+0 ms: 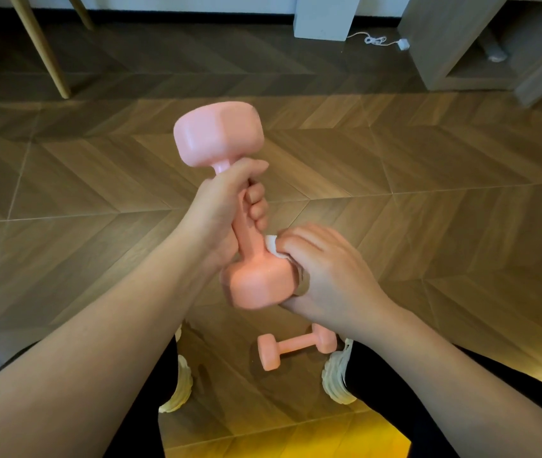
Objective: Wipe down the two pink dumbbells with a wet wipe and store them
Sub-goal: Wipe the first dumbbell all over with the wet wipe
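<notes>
Gripping the raised pink dumbbell (218, 137) by its handle in the curled left hand (220, 209). Pinching a wet wipe (271, 247) against its lower head with the right hand (325, 276). Leaving the second dumbbell (296, 348) on the floor (428, 226) below.

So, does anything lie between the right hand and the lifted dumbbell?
Yes, only the wipe: the right hand presses it against the lower head of the dumbbell, which the left hand grips by the handle.
</notes>
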`<move>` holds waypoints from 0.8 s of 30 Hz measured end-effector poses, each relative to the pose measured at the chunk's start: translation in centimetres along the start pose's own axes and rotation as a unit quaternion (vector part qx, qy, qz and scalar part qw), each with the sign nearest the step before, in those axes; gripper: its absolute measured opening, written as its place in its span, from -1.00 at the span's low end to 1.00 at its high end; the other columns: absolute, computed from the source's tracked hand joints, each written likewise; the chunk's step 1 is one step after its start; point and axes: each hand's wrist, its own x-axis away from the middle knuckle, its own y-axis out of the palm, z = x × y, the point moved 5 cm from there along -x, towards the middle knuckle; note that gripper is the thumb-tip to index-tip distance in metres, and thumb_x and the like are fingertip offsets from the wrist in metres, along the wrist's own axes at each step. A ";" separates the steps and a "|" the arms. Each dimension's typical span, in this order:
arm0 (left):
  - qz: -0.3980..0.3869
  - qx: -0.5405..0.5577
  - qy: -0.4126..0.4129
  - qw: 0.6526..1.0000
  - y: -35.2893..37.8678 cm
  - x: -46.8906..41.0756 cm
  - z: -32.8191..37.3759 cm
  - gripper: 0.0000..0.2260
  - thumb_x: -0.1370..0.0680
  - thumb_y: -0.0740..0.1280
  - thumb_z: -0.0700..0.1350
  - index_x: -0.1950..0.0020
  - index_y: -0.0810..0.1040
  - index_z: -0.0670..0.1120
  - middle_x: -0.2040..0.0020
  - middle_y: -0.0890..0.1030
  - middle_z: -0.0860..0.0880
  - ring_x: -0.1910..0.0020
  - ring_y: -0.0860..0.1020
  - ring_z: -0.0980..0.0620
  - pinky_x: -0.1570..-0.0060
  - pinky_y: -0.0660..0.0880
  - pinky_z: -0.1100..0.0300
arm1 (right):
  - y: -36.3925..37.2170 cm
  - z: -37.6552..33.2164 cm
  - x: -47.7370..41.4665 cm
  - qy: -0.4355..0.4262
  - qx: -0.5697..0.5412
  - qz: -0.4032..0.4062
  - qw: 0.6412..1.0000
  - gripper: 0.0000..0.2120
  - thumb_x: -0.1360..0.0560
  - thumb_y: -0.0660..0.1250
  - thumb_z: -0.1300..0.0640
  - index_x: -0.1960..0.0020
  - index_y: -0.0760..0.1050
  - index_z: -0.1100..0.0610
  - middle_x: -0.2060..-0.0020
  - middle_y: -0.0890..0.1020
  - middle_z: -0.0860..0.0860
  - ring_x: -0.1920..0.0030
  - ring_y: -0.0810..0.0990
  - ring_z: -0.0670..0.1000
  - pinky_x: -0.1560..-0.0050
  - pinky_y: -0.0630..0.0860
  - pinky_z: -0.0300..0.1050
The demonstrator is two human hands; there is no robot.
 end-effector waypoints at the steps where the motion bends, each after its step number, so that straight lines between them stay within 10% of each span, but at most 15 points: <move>1: 0.000 0.005 0.001 1.000 0.1 0.0 0.1 -0.70 -0.57 0.30 -0.14 0.33 0.31 -0.02 0.51 0.27 0.05 0.57 0.25 0.10 0.54 0.26 0.27 | -0.4 0.0 0.1 -0.002 0.000 0.030 1.000 -0.66 -0.26 0.57 0.14 0.03 0.55 0.19 0.09 0.60 0.02 0.02 0.52 0.01 -0.04 0.34 -0.18; 8: -0.007 -0.005 -0.013 1.000 0.4 0.1 -0.6 -0.70 -0.56 0.27 -0.18 0.35 0.30 -0.03 0.52 0.25 0.05 0.58 0.23 0.09 0.57 0.24 0.26 | 1.0 0.6 -0.1 0.009 -0.011 -0.110 0.994 -0.60 -0.29 0.55 0.05 -0.06 0.51 0.11 -0.01 0.57 -0.07 -0.09 0.52 -0.03 -0.19 0.39 -0.10; 13: -0.008 0.017 -0.003 1.000 0.5 -0.3 0.0 -0.73 -0.57 0.24 -0.18 0.30 0.27 -0.02 0.53 0.24 0.07 0.59 0.22 0.10 0.57 0.24 0.28 | -0.9 0.5 0.4 0.000 0.007 0.047 0.999 -0.62 -0.26 0.51 -0.01 0.03 0.49 0.12 0.16 0.48 -0.12 0.08 0.47 -0.05 0.01 0.27 -0.26; 18: -0.020 -0.001 -0.024 1.000 0.3 -0.3 -0.7 -0.71 -0.57 0.23 -0.18 0.34 0.28 -0.02 0.53 0.24 0.06 0.59 0.22 0.10 0.57 0.25 0.29 | 1.0 1.0 0.3 0.019 -0.078 -0.088 0.993 -0.64 -0.34 0.57 0.07 0.00 0.48 0.12 0.08 0.48 -0.14 0.03 0.45 -0.11 0.04 0.36 -0.20; 24: 0.001 -0.056 -0.019 0.998 -0.1 -0.7 -0.1 -0.89 -0.55 0.37 -0.16 0.12 0.46 -0.10 0.34 0.45 0.00 0.39 0.43 0.06 0.27 0.43 0.17 | -0.5 0.9 0.2 -0.003 0.014 0.056 0.998 -0.62 -0.23 0.58 0.05 0.09 0.50 0.16 0.18 0.36 -0.16 0.13 0.40 -0.07 0.04 0.16 -0.33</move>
